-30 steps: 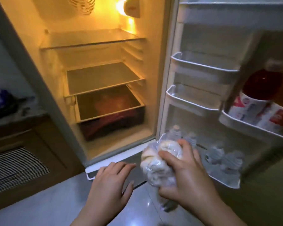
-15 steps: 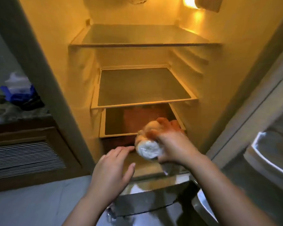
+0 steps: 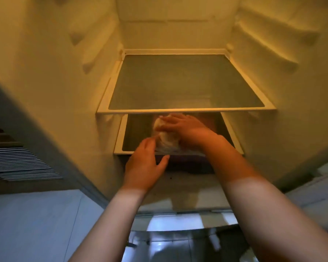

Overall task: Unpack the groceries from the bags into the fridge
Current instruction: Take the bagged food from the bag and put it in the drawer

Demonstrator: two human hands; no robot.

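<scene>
The left hand hovers with loose, spread fingers at the front edge of the fridge's lower glass shelf, touching the clear bag of pale food. The right hand grips that bag, resting on the shelf.

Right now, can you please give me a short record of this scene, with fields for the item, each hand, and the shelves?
item: clear plastic bag with pale food inside
item place: on the lower glass shelf, near its front edge
right hand: right hand lies over the bag and holds it
left hand: left hand open, fingertips at the bag's left side, in front of the shelf edge
upper shelf: glass shelf just above, nothing on it
below: dark drawer under the lower shelf
</scene>
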